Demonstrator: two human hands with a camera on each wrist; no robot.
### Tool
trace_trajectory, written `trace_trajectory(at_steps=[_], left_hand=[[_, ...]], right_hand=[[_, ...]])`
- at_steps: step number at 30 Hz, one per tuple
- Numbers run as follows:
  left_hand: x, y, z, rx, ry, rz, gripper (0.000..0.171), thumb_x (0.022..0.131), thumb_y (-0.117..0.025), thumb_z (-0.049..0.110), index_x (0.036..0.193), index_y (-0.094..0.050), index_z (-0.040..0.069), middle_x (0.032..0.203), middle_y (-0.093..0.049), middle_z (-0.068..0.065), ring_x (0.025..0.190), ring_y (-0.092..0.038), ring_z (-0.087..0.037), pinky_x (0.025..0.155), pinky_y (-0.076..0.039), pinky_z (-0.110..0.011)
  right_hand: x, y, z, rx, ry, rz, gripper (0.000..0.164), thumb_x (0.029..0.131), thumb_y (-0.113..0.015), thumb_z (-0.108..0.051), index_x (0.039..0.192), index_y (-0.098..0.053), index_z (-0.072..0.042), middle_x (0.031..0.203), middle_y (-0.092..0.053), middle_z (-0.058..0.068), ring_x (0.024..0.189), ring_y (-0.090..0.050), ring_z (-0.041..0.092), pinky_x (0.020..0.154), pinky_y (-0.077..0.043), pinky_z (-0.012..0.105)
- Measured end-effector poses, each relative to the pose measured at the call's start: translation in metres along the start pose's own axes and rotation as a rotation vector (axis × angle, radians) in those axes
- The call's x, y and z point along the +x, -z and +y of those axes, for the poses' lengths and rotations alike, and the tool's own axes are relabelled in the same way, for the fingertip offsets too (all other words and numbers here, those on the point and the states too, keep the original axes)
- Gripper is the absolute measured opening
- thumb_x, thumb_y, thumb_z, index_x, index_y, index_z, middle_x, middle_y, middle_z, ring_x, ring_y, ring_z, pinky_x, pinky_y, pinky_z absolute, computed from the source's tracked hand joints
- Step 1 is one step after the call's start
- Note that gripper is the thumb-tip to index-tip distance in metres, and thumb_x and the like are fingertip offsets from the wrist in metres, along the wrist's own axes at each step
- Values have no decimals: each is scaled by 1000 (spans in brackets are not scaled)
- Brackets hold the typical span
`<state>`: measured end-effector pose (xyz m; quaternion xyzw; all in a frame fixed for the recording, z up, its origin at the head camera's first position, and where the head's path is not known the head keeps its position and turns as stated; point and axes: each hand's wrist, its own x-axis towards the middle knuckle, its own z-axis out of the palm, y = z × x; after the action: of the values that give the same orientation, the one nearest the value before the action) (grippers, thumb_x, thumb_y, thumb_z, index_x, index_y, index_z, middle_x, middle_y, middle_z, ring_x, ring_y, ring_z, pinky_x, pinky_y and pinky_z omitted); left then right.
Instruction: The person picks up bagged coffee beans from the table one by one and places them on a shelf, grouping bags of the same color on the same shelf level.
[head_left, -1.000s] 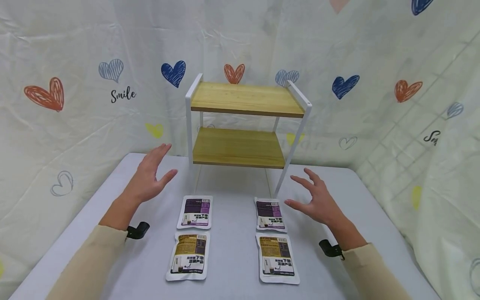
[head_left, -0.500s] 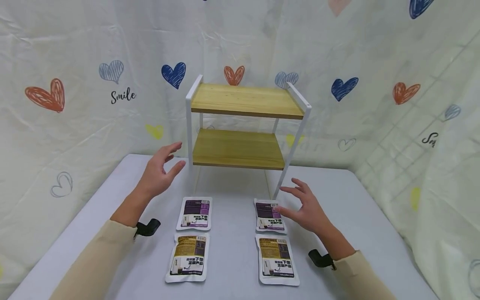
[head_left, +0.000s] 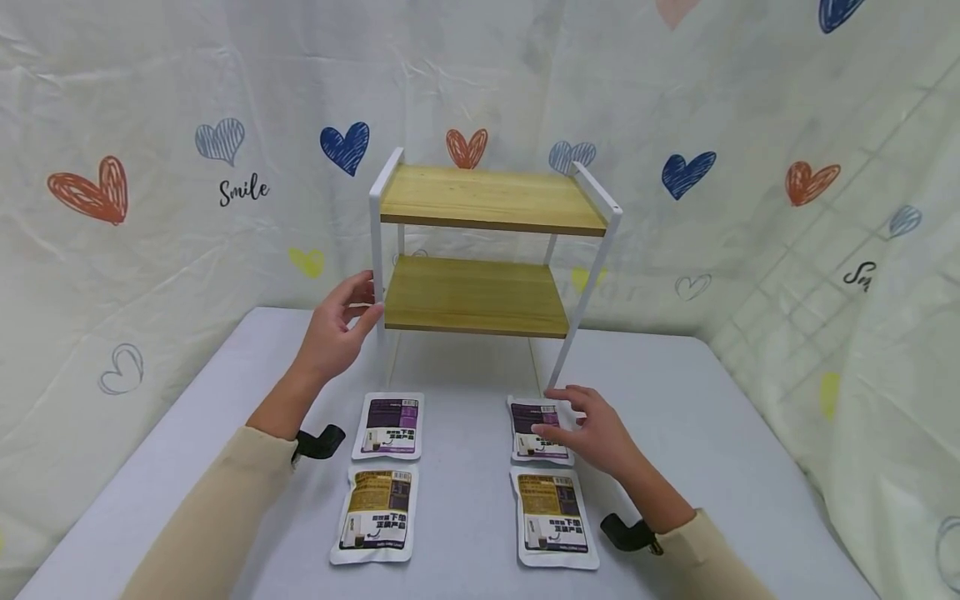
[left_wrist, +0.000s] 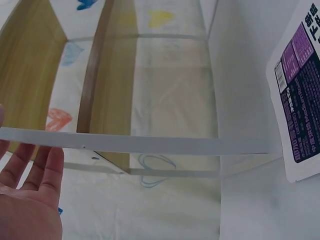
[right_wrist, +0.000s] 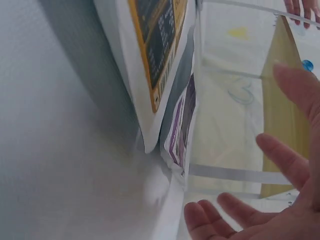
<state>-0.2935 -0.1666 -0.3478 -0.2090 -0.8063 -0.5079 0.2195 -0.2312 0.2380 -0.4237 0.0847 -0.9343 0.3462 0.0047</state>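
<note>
1. Nearest you, two gold pouches lay on the table (head_left: 465, 517), the left one (head_left: 375, 514) and the right one (head_left: 555, 517), long axes pointing roughly away from you.
2. Beyond them lay the left purple pouch (head_left: 388, 427) and the right purple pouch (head_left: 536, 452), the latter partly hidden in the head view by your right hand.
3. Your right hand (head_left: 600, 437) held nothing; its fingers were spread wide, the thumb well apart. The shelf's right front post (head_left: 591, 283) rose beyond it, up and away; the fingers did not wrap it.
4. Your left hand (head_left: 330, 337) was the nearer to the shelf. It bracketed the left front post (head_left: 377, 250), thumb in front and fingers partly behind; whether it had tightened there, you could not tell from these views.
5. Farthest of these, the two-tier shelf (head_left: 495, 200) stood upright on the table between your hands, its long axis running left to right across your front.
</note>
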Motion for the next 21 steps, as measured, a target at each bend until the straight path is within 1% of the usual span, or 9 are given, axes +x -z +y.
trace_trajectory(at_steps=[2,5,9,12,16,21], left_hand=[[1,-1,1,-4,8,12,53,103,-63,19,152,-46,11,130,-61,-15,122,-60,-27,95,-44,-2],[4,-3,2,-6,9,31,51,103,-63,18,151,-48,8,127,-62,-17,119,-60,-27,93,-45,-3],[7,-4,1,-29,13,51,48,103,-63,19,148,-52,7,123,-63,-17,114,-60,-26,91,-47,-5],[9,-5,1,-29,35,65,46,103,-63,23,146,-55,10,121,-64,-15,111,-60,-23,88,-47,-5],[12,-6,2,-36,55,82,42,103,-63,23,142,-58,10,121,-66,-15,106,-60,-20,83,-48,-6],[15,-7,1,-68,56,108,35,103,-63,19,136,-61,6,120,-67,-16,99,-59,-14,79,-50,-6]], right_hand=[[0,-1,-1,5,-37,-14,71,83,-80,-57,141,-62,-19,155,-47,19,136,-51,45,101,-53,61],[0,-2,-2,25,-96,-43,72,82,-80,-59,141,-61,-21,156,-46,19,133,-54,47,96,-56,60],[2,-3,-3,60,-149,-81,71,82,-82,-56,141,-61,-23,156,-46,20,130,-56,48,94,-57,60],[4,-6,-3,85,-183,-109,69,81,-84,-52,140,-62,-22,155,-48,20,129,-57,47,95,-57,60],[6,-8,-2,81,-212,-126,67,80,-87,-47,137,-64,-20,148,-54,21,127,-57,44,97,-57,58],[11,-10,0,63,-229,-126,62,77,-90,-42,131,-66,-20,134,-60,20,116,-59,35,94,-57,53]])
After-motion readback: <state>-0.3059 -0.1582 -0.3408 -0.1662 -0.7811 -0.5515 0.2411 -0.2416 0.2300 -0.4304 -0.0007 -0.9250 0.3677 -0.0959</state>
